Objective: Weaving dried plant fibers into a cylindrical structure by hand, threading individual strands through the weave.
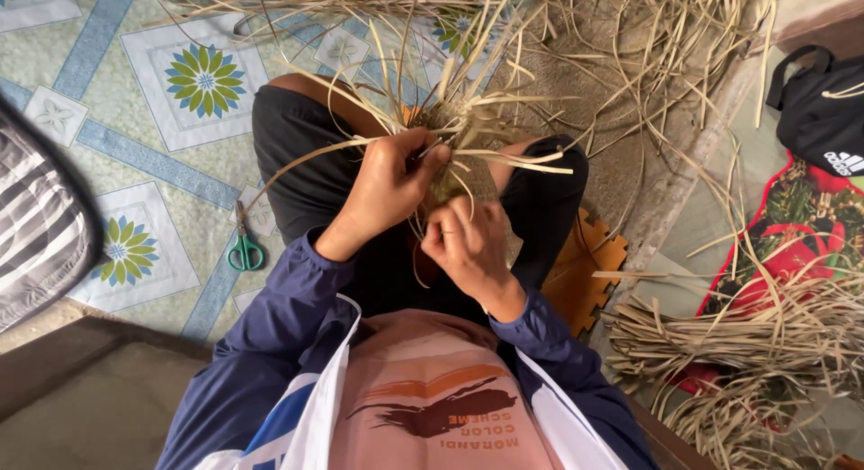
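I sit on the floor with a partly woven piece of dry straw strips point(454, 128) resting in my lap between my knees. My left hand point(389, 186) pinches one pale strip at the top of the weave, fingers closed around it. My right hand point(468, 240) grips the lower side of the woven piece, with a ring on one finger. Loose strip ends fan out from the weave in all directions. The woven body is mostly hidden behind my hands.
Green-handled scissors point(244, 247) lie on the patterned floor mat point(171, 137) left of my leg. Bundles of dry straw strips point(765, 344) lie at the right, more at the top. A black bag point(823, 110) sits top right, an orange foam tile point(585, 272) under my right leg.
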